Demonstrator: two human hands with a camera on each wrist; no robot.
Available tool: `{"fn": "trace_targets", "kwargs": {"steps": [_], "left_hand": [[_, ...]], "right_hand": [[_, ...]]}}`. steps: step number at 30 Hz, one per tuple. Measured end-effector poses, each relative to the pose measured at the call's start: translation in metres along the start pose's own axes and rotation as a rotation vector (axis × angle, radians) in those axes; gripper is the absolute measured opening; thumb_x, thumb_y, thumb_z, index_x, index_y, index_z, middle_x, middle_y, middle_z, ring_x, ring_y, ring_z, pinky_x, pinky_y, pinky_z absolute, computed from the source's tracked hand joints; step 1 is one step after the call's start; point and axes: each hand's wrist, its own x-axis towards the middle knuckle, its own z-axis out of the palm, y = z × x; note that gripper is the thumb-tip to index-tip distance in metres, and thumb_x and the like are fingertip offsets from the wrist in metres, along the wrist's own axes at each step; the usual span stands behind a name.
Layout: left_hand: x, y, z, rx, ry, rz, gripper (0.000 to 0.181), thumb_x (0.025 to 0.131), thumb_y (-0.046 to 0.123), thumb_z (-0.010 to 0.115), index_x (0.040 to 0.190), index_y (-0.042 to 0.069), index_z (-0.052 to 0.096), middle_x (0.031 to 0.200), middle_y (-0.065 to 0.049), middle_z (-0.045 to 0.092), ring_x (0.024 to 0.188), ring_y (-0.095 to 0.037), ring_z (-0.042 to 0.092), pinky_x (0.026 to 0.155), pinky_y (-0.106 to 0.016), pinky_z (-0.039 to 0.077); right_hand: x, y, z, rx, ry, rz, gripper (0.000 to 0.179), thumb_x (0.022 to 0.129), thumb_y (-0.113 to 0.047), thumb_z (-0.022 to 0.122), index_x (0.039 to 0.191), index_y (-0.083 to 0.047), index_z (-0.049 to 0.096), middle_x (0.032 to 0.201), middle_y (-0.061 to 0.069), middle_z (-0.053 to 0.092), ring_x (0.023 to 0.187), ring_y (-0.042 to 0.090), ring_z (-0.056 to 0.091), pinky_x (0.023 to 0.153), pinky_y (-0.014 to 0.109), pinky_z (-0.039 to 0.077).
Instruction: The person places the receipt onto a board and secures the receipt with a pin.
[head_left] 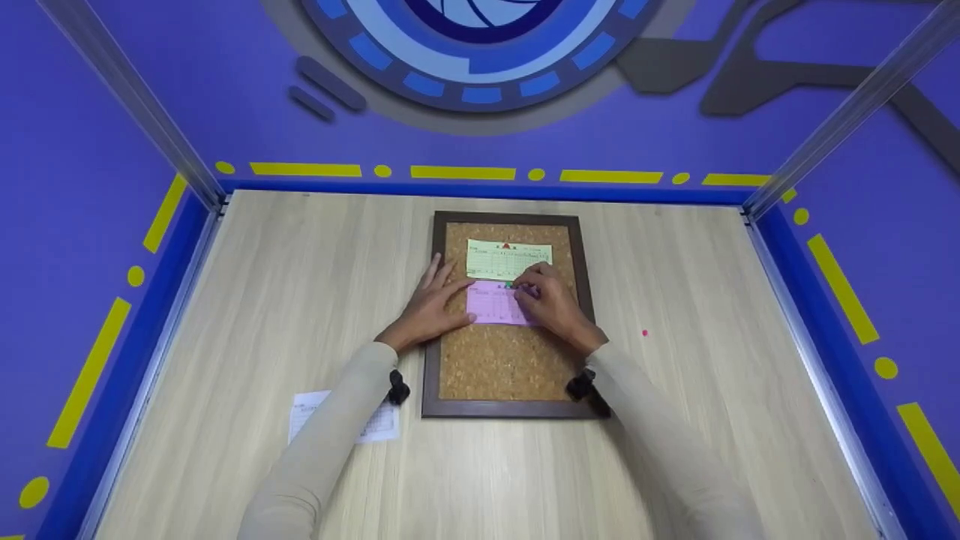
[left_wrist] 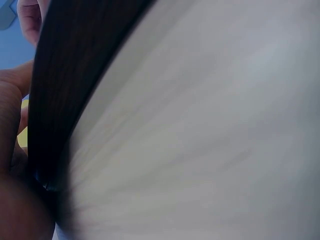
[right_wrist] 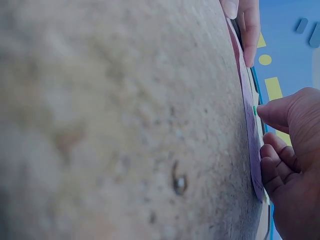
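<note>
With the dial centred on the rectangular cork board with a dark brown frame (head_left: pixel 499 364) and 12 o'clock toward the wall, the pink paper card printed with a grid (head_left: pixel 491 304) lies near the centre of the cork. The pale green paper card printed with a grid (head_left: pixel 495 259) lies at 12 o'clock, just beyond the pink one, with a small red pin (head_left: pixel 506 245) at its own 12 o'clock edge.

The right hand (head_left: pixel 551 300) comes in from 4 o'clock; its thumb and fingers close narrowly, pinching the small green pin (head_left: pixel 508 285) at the pink card's 12 o'clock edge. The left hand (head_left: pixel 431 309) reaches across the frame from 9 o'clock, thumb and fingers spread wide, with fingertips resting at the pink card's left edge.

The white printed paper sheet (head_left: pixel 384 426) lies at 8 o'clock, off the board on the light wood-grain table (head_left: pixel 712 300), partly hidden by the beige left sleeve (head_left: pixel 315 450). A tiny red object (head_left: pixel 645 332), too small to identify, lies on the table at 3 o'clock.
</note>
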Motion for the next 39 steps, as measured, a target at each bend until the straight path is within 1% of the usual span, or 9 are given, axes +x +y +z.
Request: {"fn": "trace_targets", "kwargs": {"steps": [4, 8, 15, 23, 32, 39], "left_hand": [[0.0, 0.001, 0.0, -0.004, -0.006, -0.006, 0.073, 0.097, 0.045, 0.081, 0.162, 0.021, 0.057, 0.184, -0.012, 0.015, 0.17, -0.034, -0.012, 0.133, -0.066, 0.011], [0.0, 0.001, 0.0, -0.006, -0.004, -0.01, 0.073, 0.097, 0.046, 0.081, 0.162, 0.021, 0.057, 0.185, -0.01, 0.014, 0.17, -0.033, -0.012, 0.133, -0.065, 0.011], [0.0, 0.001, 0.0, -0.006, -0.003, -0.007, 0.073, 0.098, 0.046, 0.081, 0.162, 0.02, 0.058, 0.184, -0.013, 0.015, 0.17, -0.035, -0.012, 0.133, -0.066, 0.011], [-0.001, 0.0, 0.0, -0.005, -0.001, 0.011, 0.073, 0.098, 0.046, 0.08, 0.162, 0.018, 0.057, 0.184, -0.015, 0.016, 0.17, -0.037, -0.012, 0.132, -0.069, 0.012], [-0.001, 0.001, 0.0, 0.007, -0.003, 0.006, 0.073, 0.098, 0.045, 0.08, 0.162, 0.018, 0.057, 0.184, -0.014, 0.015, 0.17, -0.037, -0.011, 0.133, -0.067, 0.012], [-0.001, 0.002, -0.001, -0.007, -0.004, 0.008, 0.074, 0.098, 0.046, 0.08, 0.163, 0.019, 0.056, 0.184, -0.015, 0.015, 0.17, -0.038, -0.012, 0.132, -0.069, 0.012]], "right_hand": [[-0.001, -0.001, -0.001, 0.021, 0.002, 0.004, 0.011, 0.099, 0.002, 0.077, 0.108, -0.001, 0.081, 0.112, 0.012, 0.064, 0.099, 0.023, 0.06, 0.083, 0.032, 0.048], [-0.003, -0.003, -0.003, 0.019, -0.002, 0.013, 0.011, 0.1, 0.0, 0.076, 0.11, -0.002, 0.081, 0.114, 0.011, 0.064, 0.1, 0.022, 0.061, 0.083, 0.031, 0.048], [-0.007, -0.005, -0.007, 0.032, -0.02, 0.026, 0.011, 0.104, -0.003, 0.075, 0.113, -0.001, 0.08, 0.117, 0.011, 0.062, 0.101, 0.023, 0.059, 0.084, 0.031, 0.048], [-0.011, -0.002, -0.011, 0.032, 0.016, -0.009, 0.01, 0.101, -0.002, 0.078, 0.11, 0.003, 0.081, 0.113, 0.014, 0.066, 0.1, 0.026, 0.06, 0.084, 0.034, 0.048], [-0.021, 0.0, -0.018, 0.04, 0.027, 0.007, 0.014, 0.1, -0.003, 0.08, 0.113, 0.002, 0.081, 0.115, 0.013, 0.066, 0.098, 0.025, 0.06, 0.082, 0.034, 0.047], [-0.028, 0.004, -0.026, 0.031, 0.041, 0.03, 0.014, 0.099, -0.002, 0.08, 0.113, 0.002, 0.081, 0.118, 0.016, 0.067, 0.105, 0.029, 0.059, 0.088, 0.039, 0.046]]}}
